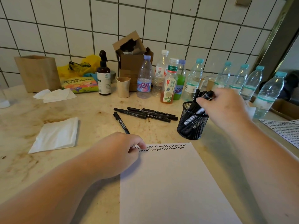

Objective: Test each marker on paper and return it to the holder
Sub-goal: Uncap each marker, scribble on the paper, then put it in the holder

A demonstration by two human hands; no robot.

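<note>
A white sheet of paper [169, 183] lies in front of me, with black squiggles along its top edge. My left hand [116, 152] rests on the sheet's top left corner, fingers curled, holding nothing. My right hand [221, 107] grips a black marker [208, 95] above the black mesh holder [191, 123], which has several markers in it. Several more black markers [145, 113] lie on the counter left of the holder. One marker [122, 123] lies apart from them, pointing toward my left hand.
Bottles [168, 81] line the back of the counter by the tiled wall, with a beige cup [123, 87], a brown spray bottle [103, 75] and cardboard boxes [131, 55]. White napkins [55, 135] lie at left. Another scribbled sheet [284, 130] lies at far right.
</note>
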